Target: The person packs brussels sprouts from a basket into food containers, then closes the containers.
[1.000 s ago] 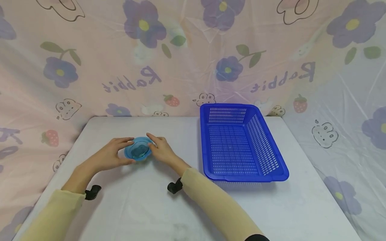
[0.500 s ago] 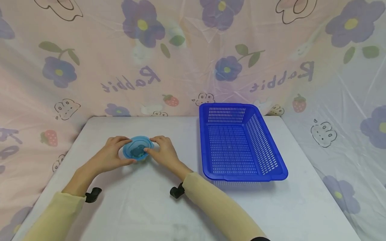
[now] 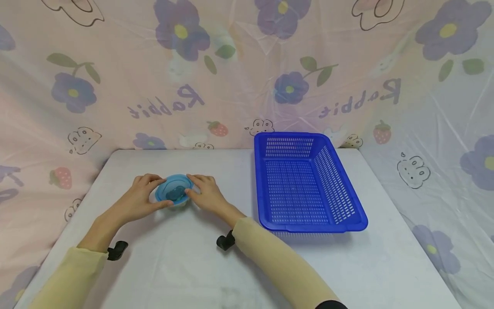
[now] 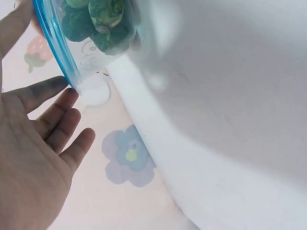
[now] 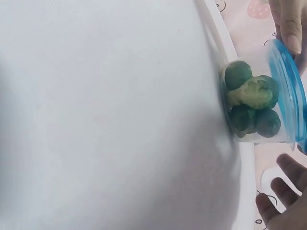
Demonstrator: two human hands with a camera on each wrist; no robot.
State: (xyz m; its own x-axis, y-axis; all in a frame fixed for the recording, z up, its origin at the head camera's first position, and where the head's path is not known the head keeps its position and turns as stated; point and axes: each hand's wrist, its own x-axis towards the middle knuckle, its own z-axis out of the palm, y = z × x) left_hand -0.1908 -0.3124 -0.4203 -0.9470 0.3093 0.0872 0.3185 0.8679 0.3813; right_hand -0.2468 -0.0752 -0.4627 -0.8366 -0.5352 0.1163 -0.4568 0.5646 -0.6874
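Note:
A clear, round plastic container (image 5: 254, 136) with a light blue lid (image 3: 170, 189) stands on the left part of the table. Inside it are several green Brussels sprouts (image 5: 256, 91), also visible through its wall in the left wrist view. My left hand (image 3: 135, 199) holds the lid's rim at the left, thumb on the near side and index finger on the far side. On the right, my right hand (image 3: 208, 195) grips the lid edge, thumb tip over the top and fingers at the far rim. In both wrist views the other fingers spread away from the rim.
A blue perforated plastic basket (image 3: 262, 189) stands right of the hands on the white table (image 3: 185, 266). Behind the table hangs a pink floral curtain (image 3: 239, 77). Each wrist carries a small black camera mount (image 3: 225, 241).
The right-hand fingers have shifted along the lid's right side, and the thumb has come onto its top. The lid and container have moved slightly left. The left hand keeps its hold.

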